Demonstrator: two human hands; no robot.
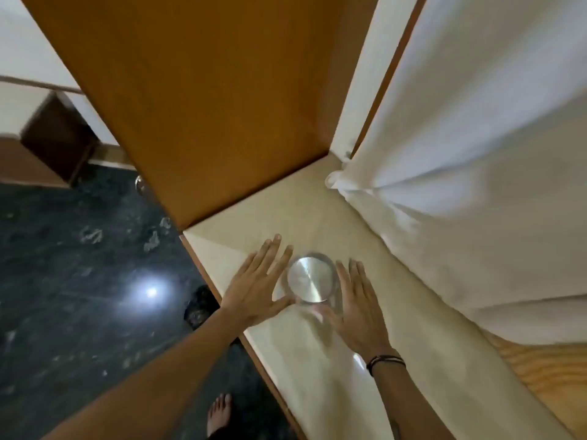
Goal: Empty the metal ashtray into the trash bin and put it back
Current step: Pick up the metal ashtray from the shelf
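Metal ashtray (pixel 312 278) flat on the pale table (pixel 333 376), near its front edge, beside a white curtain (pixel 476 185). Left hand (pixel 254 287) and right hand (pixel 359 309) spread wide, flanking it, thumbs near the rim, nothing gripped. Probably pickup or just-finished return; cannot tell which. No trash bin visible.

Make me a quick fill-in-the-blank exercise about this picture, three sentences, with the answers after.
1. The round shiny metal ashtray sits on a pale cream ____.
2. The left hand and the right hand, both with fingers spread, flank the ____.
3. The thin dark bands are worn on the ____ wrist.

Answers: tabletop; ashtray; right
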